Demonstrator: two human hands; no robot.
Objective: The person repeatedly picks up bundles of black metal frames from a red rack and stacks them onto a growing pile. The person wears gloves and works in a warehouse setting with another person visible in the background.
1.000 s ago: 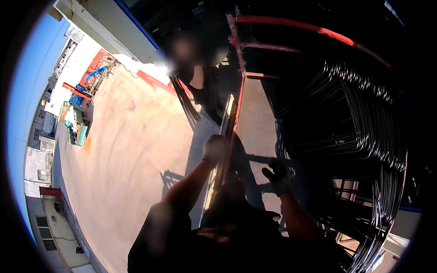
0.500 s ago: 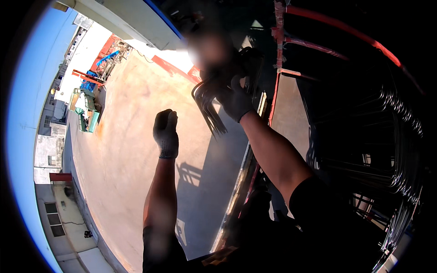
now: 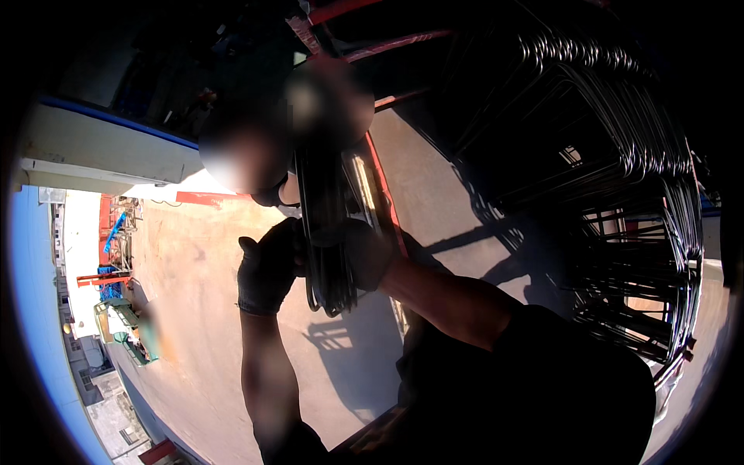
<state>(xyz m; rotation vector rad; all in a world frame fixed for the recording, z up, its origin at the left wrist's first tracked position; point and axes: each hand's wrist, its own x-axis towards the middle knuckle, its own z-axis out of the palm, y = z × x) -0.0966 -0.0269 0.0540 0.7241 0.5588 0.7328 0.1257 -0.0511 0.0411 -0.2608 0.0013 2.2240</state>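
Observation:
A bundle of dark bent steel stirrups (image 3: pixel 331 291) hangs between my hands, its rounded ends toward me. My right hand (image 3: pixel 363 249), in a dark glove, is closed round the bundle's right side. On the other side, my gloved left hand (image 3: pixel 270 265) has its fingers curled against the bars, thumb sticking out to the left. The bundle hides some of its fingertips. Just beyond the far end is another person (image 3: pixel 288 191), mostly blurred and in shadow; part of an arm shows beside the bars.
Racks of stacked steel stirrups (image 3: pixel 620 155) fill the right side. A red frame (image 3: pixel 387 167) and a pale beam (image 3: pixel 363 186) run past the bundle. Sunlit concrete floor (image 3: pixel 194 310) spreads left, with a green cart (image 3: pixel 128 329) and a white wall (image 3: pixel 101 155) farther off.
My left hand, a separate fist before, has come against the stirrups. The bundle has swung lengthwise toward me, and my right hand is lower and nearer. The view has turned right.

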